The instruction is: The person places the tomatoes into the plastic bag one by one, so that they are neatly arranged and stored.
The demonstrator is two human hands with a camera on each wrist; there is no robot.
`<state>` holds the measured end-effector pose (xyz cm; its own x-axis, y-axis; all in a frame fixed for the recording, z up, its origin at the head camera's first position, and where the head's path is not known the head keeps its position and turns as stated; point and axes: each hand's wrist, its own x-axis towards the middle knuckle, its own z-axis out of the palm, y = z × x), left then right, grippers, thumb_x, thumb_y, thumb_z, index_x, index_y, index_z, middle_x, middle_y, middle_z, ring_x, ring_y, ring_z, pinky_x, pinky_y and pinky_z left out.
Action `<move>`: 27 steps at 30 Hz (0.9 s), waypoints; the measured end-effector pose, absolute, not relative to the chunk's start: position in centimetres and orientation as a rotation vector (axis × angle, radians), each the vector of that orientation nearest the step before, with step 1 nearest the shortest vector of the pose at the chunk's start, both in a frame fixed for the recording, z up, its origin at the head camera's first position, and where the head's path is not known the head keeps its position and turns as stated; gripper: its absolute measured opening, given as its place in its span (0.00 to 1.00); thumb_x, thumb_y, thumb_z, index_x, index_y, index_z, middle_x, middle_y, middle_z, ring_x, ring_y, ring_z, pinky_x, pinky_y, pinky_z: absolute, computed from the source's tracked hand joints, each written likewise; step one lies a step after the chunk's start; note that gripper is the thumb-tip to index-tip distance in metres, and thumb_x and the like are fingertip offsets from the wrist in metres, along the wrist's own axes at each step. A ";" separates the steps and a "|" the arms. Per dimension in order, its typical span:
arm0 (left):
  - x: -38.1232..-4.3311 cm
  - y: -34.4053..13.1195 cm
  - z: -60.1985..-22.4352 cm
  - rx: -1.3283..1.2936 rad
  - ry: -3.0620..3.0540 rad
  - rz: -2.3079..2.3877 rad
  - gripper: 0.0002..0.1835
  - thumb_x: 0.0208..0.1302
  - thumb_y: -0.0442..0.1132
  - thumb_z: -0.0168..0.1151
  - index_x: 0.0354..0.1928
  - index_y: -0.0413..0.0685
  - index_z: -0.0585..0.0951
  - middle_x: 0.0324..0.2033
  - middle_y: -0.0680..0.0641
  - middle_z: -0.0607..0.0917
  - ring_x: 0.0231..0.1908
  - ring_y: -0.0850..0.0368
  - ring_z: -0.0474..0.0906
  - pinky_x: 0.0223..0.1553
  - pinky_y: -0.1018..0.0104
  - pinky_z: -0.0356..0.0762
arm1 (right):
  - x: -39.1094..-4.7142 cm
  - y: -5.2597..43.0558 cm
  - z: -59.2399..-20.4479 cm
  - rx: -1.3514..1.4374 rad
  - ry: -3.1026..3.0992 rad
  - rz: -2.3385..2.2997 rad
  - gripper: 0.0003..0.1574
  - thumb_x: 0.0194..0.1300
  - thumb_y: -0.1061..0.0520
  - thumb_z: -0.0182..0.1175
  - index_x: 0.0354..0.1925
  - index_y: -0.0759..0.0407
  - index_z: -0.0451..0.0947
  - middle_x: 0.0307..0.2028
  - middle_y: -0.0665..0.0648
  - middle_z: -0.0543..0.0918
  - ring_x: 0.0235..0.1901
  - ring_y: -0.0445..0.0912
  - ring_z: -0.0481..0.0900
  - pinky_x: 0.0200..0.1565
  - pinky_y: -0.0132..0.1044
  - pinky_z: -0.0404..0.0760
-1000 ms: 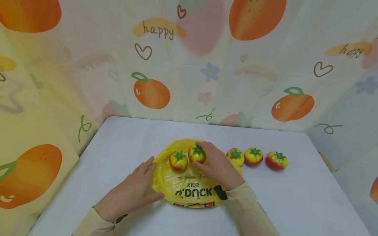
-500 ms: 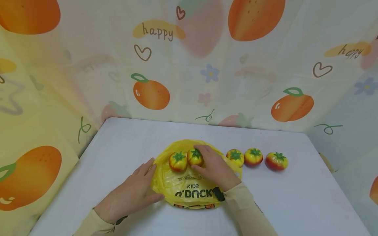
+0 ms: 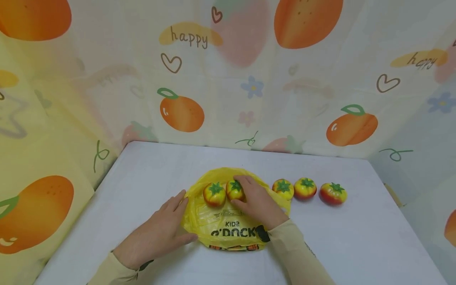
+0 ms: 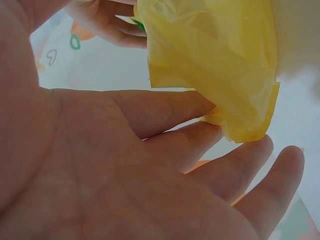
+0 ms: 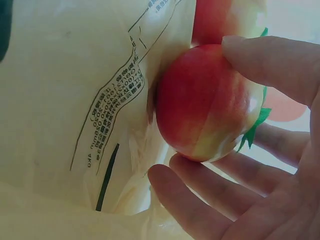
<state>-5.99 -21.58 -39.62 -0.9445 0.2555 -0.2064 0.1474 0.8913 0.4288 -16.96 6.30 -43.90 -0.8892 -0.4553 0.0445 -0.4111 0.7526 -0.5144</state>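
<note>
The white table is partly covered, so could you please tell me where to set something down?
Bare room lies between the right sleeve, the row of three fruits and the right table edge, and behind the yellow bag, up to the printed backdrop. The middle is crowded: left hand, right hand and two fruits at the bag.

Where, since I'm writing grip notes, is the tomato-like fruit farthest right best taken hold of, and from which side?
Probably across the rounded sides of the rightmost tomato-like fruit, below its green leafy top, coming from above and the right: its top faces up, the neighbouring fruit sits close on its left, and no fruit stands to its right.
</note>
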 end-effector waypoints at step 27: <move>-6.7 -20.8 -39.7 0.253 2.768 0.551 0.63 0.63 0.67 0.75 0.83 0.31 0.58 0.86 0.32 0.50 0.82 0.28 0.56 0.77 0.27 0.64 | -15.0 17.4 -38.6 -0.565 2.998 -0.837 0.41 0.74 0.46 0.70 0.79 0.49 0.70 0.75 0.55 0.76 0.70 0.58 0.78 0.71 0.60 0.79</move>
<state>-6.71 -20.76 -39.66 -0.9375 0.2293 -0.2617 0.1116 0.9106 0.3980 -15.02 17.39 -38.62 -0.9361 -0.3325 0.1149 -0.3440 0.7964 -0.4975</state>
